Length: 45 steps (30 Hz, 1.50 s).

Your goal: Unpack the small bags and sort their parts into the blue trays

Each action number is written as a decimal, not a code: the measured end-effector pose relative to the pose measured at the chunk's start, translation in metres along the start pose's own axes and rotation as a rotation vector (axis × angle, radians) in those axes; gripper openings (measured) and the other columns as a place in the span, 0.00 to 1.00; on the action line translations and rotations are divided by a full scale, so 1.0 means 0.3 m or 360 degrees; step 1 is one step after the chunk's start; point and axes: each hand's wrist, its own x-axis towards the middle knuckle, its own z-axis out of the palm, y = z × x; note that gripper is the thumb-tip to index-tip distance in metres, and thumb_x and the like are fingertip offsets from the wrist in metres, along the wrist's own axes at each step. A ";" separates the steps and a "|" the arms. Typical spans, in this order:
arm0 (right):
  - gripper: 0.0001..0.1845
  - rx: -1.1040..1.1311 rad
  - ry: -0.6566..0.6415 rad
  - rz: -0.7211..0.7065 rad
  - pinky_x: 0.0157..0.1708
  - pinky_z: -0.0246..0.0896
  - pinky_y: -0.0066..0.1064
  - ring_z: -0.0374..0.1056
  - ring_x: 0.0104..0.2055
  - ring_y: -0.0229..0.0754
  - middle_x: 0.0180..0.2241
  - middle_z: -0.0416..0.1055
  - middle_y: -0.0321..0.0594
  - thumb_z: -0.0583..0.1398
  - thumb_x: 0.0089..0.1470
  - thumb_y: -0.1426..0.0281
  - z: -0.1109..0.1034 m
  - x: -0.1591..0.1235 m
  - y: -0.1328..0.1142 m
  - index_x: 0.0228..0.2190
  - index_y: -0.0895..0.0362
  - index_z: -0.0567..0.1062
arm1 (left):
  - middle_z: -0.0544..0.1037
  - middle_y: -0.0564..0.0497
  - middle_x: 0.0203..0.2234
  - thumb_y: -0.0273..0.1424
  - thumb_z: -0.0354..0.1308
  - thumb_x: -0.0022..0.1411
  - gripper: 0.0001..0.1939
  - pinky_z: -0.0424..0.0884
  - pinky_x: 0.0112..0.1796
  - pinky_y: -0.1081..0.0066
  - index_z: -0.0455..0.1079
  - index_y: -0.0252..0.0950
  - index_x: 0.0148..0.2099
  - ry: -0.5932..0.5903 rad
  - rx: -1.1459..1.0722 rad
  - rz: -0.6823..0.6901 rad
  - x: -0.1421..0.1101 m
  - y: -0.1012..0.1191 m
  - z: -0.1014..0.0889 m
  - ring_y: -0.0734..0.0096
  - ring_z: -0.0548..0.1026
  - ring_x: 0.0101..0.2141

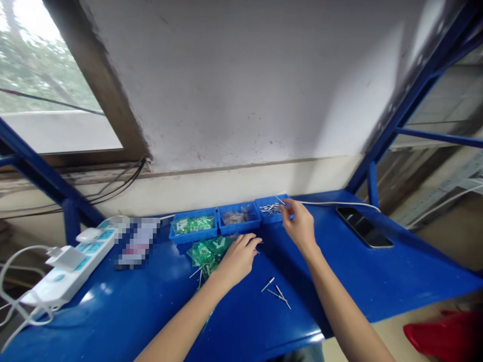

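Meanwhile right hand (300, 224) fingers pinch a pin (279, 200) over the tray (272, 215); left hand (237, 259) rests loosely open.

three small blue bins (230, 221) stand in a row on the blue table (377, 271): one with green pieces, one with brownish bits, one with metal pins (270, 207) (too many and too small to count). one pile of green bagged parts (207, 251) lies in front of them. three loose pins (276, 291) lie on the tabletop. two hands are in view, the left hand (237, 259) and the right hand (300, 223). one phone (364, 227), one white power strip (71, 266), one white cable (339, 203), one red object (449, 337) at the lower corner.
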 end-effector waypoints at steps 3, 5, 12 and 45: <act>0.16 0.0044 -0.0416 0.0115 0.32 0.65 0.33 0.69 0.30 0.42 0.29 0.72 0.42 0.54 0.55 0.61 -0.003 -0.066 0.027 0.39 0.59 0.72 | 0.70 0.48 0.45 0.22 0.49 0.62 0.12 0.63 0.46 0.61 0.67 0.39 0.46 -0.0108 0.0196 -0.0004 0.016 0.012 0.023 0.62 0.67 0.46; 0.17 0.0062 -0.0506 0.0120 0.33 0.67 0.34 0.71 0.31 0.43 0.30 0.73 0.42 0.54 0.56 0.60 -0.016 -0.174 0.017 0.41 0.58 0.71 | 0.70 0.48 0.40 0.21 0.47 0.62 0.11 0.64 0.42 0.62 0.68 0.38 0.41 -0.0110 0.0270 -0.0018 -0.003 0.018 0.031 0.62 0.68 0.42; 0.48 -0.0101 -0.0825 -0.0103 0.53 0.56 0.51 0.51 0.60 0.59 0.59 0.54 0.51 0.61 0.45 0.50 -0.095 -0.471 -0.093 0.61 0.52 0.50 | 0.71 0.49 0.37 0.19 0.45 0.62 0.11 0.62 0.41 0.63 0.65 0.38 0.39 -0.0098 0.0255 -0.0042 -0.092 0.009 0.011 0.63 0.67 0.40; 0.05 0.0344 -0.0414 -0.0268 0.30 0.61 0.31 0.64 0.29 0.39 0.28 0.65 0.38 0.53 0.57 0.70 0.054 -0.377 -0.208 0.37 0.55 0.67 | 0.76 0.50 0.30 0.33 0.44 0.65 0.14 0.67 0.37 0.69 0.70 0.37 0.36 0.0154 -0.0645 -0.0057 -0.128 -0.029 -0.097 0.70 0.73 0.33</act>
